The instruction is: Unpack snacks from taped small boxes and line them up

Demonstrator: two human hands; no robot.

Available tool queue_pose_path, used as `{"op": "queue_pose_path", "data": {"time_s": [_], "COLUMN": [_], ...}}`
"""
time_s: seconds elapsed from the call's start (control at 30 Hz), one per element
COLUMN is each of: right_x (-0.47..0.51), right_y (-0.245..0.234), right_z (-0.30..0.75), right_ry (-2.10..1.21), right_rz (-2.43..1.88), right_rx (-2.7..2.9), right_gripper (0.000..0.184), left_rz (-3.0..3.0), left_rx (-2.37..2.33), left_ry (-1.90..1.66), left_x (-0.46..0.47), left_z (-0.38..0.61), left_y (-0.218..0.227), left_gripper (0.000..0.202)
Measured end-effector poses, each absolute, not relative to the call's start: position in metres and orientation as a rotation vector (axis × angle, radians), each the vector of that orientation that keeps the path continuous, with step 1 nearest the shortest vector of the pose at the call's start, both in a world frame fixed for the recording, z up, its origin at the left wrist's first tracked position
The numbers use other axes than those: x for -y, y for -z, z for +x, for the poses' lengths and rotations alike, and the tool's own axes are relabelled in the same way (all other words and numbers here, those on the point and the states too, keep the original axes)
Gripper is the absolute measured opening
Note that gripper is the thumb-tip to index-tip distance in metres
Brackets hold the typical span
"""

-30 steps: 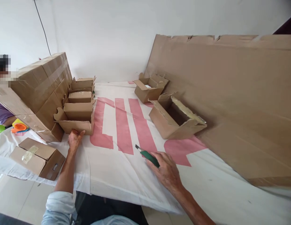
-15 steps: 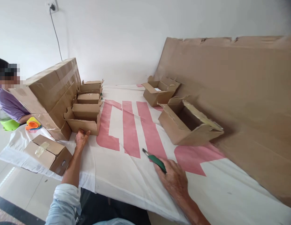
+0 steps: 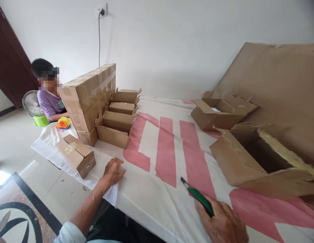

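Observation:
My right hand [image 3: 220, 219] is closed round a green utility knife [image 3: 201, 199], its blade pointing away to the upper left over the cloth. My left hand [image 3: 113, 172] holds nothing, its fingers loosely bent and apart, low over the white-and-red cloth [image 3: 136, 185]. Beyond it stands an open small cardboard box [image 3: 112, 135], first in a row of open boxes along a stack of taped boxes [image 3: 88, 98]. To the left of that hand lies a closed cardboard box [image 3: 76, 155] with tape across its top.
Two open cardboard boxes, one farther back [image 3: 215, 119] and one nearer [image 3: 248, 179], stand at the right before a large cardboard sheet [image 3: 278, 77]. Tape rolls [image 3: 63, 123] lie at the table's left end. A person [image 3: 49, 98] sits behind the stack, beside a fan [image 3: 31, 103].
My left hand has come away from the front open box and moved back towards me. My view has swung left. The knife stays in my right hand.

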State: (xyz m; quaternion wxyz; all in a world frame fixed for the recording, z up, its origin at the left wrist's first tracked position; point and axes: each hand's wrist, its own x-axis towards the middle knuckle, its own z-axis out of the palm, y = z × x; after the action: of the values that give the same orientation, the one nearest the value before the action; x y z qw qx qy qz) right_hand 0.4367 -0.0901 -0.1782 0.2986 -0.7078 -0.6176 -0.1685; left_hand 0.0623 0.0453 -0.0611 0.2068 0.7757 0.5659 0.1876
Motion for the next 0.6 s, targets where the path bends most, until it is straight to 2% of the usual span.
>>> {"op": "queue_pose_path", "data": {"time_s": [0.07, 0.17, 0.27, 0.47, 0.6], "right_x": [0.091, 0.091, 0.089, 0.078, 0.07], "right_y": [0.18, 0.179, 0.174, 0.172, 0.18], "right_z": [0.437, 0.436, 0.432, 0.43, 0.434], "right_ry": [0.411, 0.374, 0.358, 0.367, 0.448], "right_rz": [-1.883, -1.896, -1.907, -1.839, -1.79], "right_rx": [1.632, 1.599, 1.551, 1.512, 1.52], "right_gripper": [0.039, 0.038, 0.035, 0.029, 0.027], "left_rz": [2.259, 2.438, 2.45, 2.211, 1.963], "left_rx": [-1.435, -1.25, -1.394, -2.034, -2.39], "left_ry": [-0.645, -1.051, -1.283, -1.26, -1.072], "left_x": [-0.024, -0.004, -0.003, -0.031, -0.061], "left_z": [0.054, 0.032, 0.0, -0.079, -0.143], "left_y": [0.046, 0.01, -0.025, -0.042, -0.043], "left_gripper": [0.026, 0.016, 0.017, 0.024, 0.046]}}
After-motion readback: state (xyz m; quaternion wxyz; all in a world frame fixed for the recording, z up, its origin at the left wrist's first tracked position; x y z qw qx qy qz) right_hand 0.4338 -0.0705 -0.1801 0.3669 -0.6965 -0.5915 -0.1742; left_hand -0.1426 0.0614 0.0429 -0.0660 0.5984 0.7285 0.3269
